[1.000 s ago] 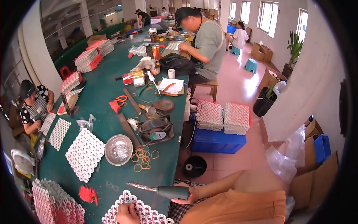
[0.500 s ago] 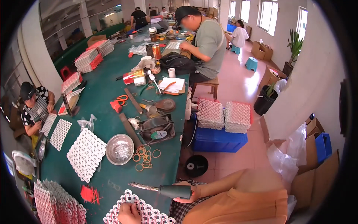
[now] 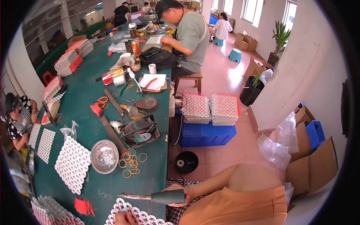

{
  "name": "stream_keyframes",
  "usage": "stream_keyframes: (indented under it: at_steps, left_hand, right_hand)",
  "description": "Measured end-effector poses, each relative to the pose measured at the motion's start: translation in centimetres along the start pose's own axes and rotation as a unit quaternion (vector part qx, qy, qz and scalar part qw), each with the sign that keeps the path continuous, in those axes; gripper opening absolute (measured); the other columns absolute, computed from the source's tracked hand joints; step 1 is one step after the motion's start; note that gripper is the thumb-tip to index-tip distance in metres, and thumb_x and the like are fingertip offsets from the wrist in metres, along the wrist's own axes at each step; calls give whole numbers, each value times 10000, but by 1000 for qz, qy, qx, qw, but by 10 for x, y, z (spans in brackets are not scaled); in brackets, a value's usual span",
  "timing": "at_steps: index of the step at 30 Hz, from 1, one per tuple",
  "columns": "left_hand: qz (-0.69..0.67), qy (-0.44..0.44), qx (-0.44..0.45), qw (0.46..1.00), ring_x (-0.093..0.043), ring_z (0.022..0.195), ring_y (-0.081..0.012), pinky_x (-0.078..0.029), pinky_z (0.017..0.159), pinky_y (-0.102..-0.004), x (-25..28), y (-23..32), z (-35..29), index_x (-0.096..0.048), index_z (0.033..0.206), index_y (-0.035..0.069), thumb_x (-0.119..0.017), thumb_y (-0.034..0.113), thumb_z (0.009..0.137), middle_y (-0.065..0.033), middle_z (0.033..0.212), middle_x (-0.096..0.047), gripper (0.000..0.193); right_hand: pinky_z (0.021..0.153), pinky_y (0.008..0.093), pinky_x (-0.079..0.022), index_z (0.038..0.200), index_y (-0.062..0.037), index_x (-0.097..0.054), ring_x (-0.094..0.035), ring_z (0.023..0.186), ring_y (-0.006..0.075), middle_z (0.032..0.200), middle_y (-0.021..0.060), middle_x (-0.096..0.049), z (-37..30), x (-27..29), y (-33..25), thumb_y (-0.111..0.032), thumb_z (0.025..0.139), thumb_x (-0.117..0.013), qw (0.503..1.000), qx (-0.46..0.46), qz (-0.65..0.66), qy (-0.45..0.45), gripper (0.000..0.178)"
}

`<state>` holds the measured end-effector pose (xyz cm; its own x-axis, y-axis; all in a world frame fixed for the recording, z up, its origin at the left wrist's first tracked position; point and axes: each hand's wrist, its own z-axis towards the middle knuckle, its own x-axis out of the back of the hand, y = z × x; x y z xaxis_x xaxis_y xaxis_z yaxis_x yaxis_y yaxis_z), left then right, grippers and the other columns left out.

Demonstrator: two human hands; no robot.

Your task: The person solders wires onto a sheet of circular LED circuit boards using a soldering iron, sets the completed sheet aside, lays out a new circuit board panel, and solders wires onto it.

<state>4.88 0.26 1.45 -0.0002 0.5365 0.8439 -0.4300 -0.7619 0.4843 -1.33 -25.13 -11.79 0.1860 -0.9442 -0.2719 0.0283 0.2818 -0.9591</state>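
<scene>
My right hand (image 3: 179, 195) grips the dark handle of a soldering iron (image 3: 150, 197). The iron lies level, with its metal tip pointing left over the green table (image 3: 86, 93). My left hand (image 3: 125, 218) shows only partly at the bottom edge. It rests on a white sheet of round ring-shaped parts (image 3: 144, 218) at the table's near edge. My orange-sleeved arm crosses the lower right.
Beyond the iron lie orange rubber bands (image 3: 130, 163), a metal bowl (image 3: 104, 156), a small black fan (image 3: 140, 131) and more white part sheets (image 3: 73, 164). A blue crate (image 3: 208, 134) with stacked sheets stands on the floor. One person (image 3: 189, 33) sits further along the table, another (image 3: 17, 120) at the left.
The view has shifted slightly. My right hand keeps the soldering iron in about the same place, and my left hand stays on the white sheet.
</scene>
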Motion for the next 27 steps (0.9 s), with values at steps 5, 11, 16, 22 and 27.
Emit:
stream_keyframes:
  at_steps: [5,11,16,22,27]
  left_hand:
    - [-15,-2,19,1000,-606,721,-394,-487,657,-460,4,5,0,-647,887,38,-647,133,880,-185,806,-639,95]
    - [-8,-13,-7,1000,-596,735,-394,-480,656,-451,6,3,1,-638,898,33,-608,121,909,-189,831,-627,94]
    - [5,0,-4,1000,-595,735,-388,-482,657,-444,5,1,-2,-627,883,33,-612,133,911,-187,827,-626,104]
    - [1,1,-7,1000,-601,754,-390,-487,663,-448,4,5,0,-624,900,35,-622,138,905,-183,842,-633,103]
    - [-25,61,6,998,-587,638,-364,-459,549,-428,-7,-13,-4,-579,772,31,-706,39,777,-155,722,-590,127]
  right_hand:
    - [724,276,-501,1081,-51,-587,-586,818,172,954,48,-639,2,1,-13,-49,833,-672,982,53,-167,-69,263]
    - [721,304,-491,1065,-31,-578,-597,837,196,930,71,-627,-1,-1,-36,-38,811,-680,996,-56,53,-50,274]
    - [720,310,-490,1075,-16,-574,-602,835,191,909,75,-623,2,-5,-63,-48,800,-702,973,162,-156,-45,305]
    - [652,326,-490,1053,-20,-581,-596,739,234,866,96,-617,-3,-3,-51,-27,803,-667,976,143,-160,-44,264]
    - [643,335,-492,1044,-24,-596,-617,752,276,872,94,-619,-6,3,-36,-58,793,-687,996,-13,-52,-67,269]
